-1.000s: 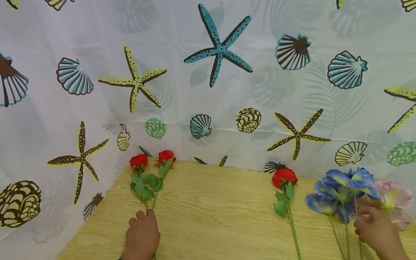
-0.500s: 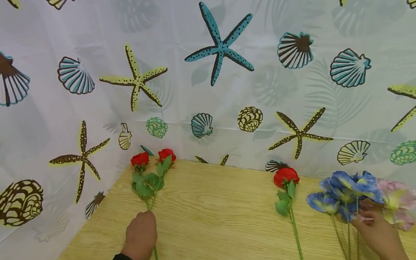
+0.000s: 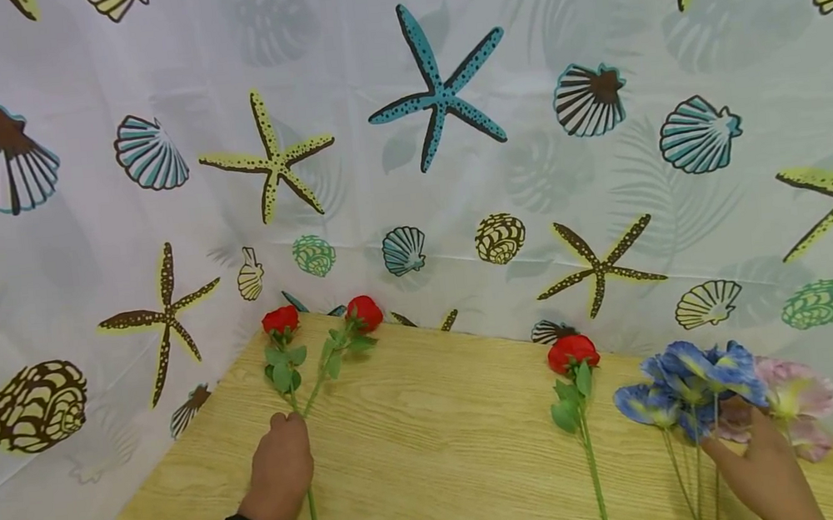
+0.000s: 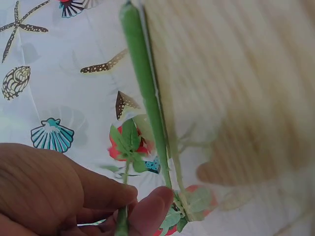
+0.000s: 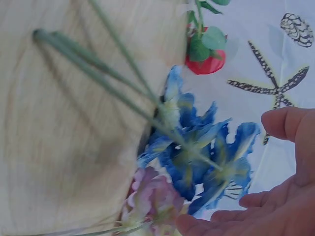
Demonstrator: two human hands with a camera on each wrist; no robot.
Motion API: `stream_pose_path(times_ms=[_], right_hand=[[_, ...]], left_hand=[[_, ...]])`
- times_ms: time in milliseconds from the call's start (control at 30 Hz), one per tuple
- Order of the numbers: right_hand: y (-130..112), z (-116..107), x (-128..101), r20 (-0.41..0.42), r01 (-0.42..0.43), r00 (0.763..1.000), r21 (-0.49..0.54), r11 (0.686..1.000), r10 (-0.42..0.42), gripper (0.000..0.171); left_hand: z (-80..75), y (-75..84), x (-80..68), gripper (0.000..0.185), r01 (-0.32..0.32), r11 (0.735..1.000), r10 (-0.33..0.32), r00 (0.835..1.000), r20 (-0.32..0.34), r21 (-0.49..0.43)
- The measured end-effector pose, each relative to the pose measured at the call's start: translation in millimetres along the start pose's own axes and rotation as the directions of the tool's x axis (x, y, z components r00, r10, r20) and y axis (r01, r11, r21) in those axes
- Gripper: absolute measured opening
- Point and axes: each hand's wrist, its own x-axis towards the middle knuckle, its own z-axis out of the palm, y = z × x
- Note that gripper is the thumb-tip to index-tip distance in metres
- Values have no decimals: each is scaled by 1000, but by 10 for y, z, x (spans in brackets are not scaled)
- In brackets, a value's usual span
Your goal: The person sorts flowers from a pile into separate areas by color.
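In the head view my left hand [image 3: 281, 474] is over two red roses at the far left of the table. Their blooms, the left rose [image 3: 281, 319] and the right rose [image 3: 365, 313], stand apart in a V. The left wrist view has my thumb and finger pinching one rose's stem [image 4: 122, 221]; another thick green stem [image 4: 147, 78] lies close by. My right hand [image 3: 768, 465] is beside several blue flowers [image 3: 688, 384], fingers partly hidden behind them. In the right wrist view that right hand [image 5: 275, 196] has spread fingers beside the blue blooms.
Pink flowers [image 3: 797, 399] lie right of the blue ones, at the table's right edge. A single red rose [image 3: 573, 354] with a long stem lies left of them. A shell-and-starfish curtain [image 3: 344, 133] borders the wooden table [image 3: 436, 459] behind and at both sides.
The right rose's bloom has swung right, away from the other rose. My right hand's fingers have gone from pinching by the blue flowers' stems to spread. The other flowers look unmoved.
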Motion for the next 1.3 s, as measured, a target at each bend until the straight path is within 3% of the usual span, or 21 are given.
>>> stream_pose_path(times_ms=[133, 300, 433, 600, 767, 967, 1067, 1167, 1233, 1300], right_hand=[[-119, 8, -22, -56, 50, 997, 26, 998, -48, 101], [-257, 17, -56, -3, 24, 1000, 46, 999, -24, 111], [-425, 21, -129, 8, 49, 999, 55, 997, -49, 111], [-709, 148, -253, -27, 122, 992, 96, 988, -120, 101], [-977, 332, -352, -50, 184, 983, 152, 971, -179, 93], [-1352, 630, -460, -89, 244, 970, 290, 925, -228, 76], [-1565, 795, -529, -110, 283, 959, 375, 883, -261, 66], [-1777, 941, -582, -146, 347, 938, 457, 819, -316, 56], [-1917, 1024, -607, -171, 410, 911, 488, 770, -376, 51], [-2058, 1097, -620, -198, 482, 873, 501, 719, -446, 49]], left_hand=[[-2, -8, 4, 12, 16, 998, -16, 1000, 1, -57], [-29, 6, -2, 35, 24, 989, -24, 1000, 5, -143], [-37, 55, 1, 38, 18, 975, -20, 1000, -8, -221], [-27, 187, -12, 27, 12, 914, -16, 1000, -5, -406], [-46, 400, -82, 27, 57, 804, -34, 998, 50, -592], [-101, 691, -251, 26, 90, 639, 11, 992, 127, -764], [-112, 847, -333, 25, 92, 548, 63, 987, 151, -832], [-109, 996, -390, 24, 117, 464, 93, 979, 179, -878], [-103, 1082, -418, 22, 148, 401, 88, 976, 198, -904], [-93, 1152, -433, 22, 179, 321, 74, 974, 213, -930]])
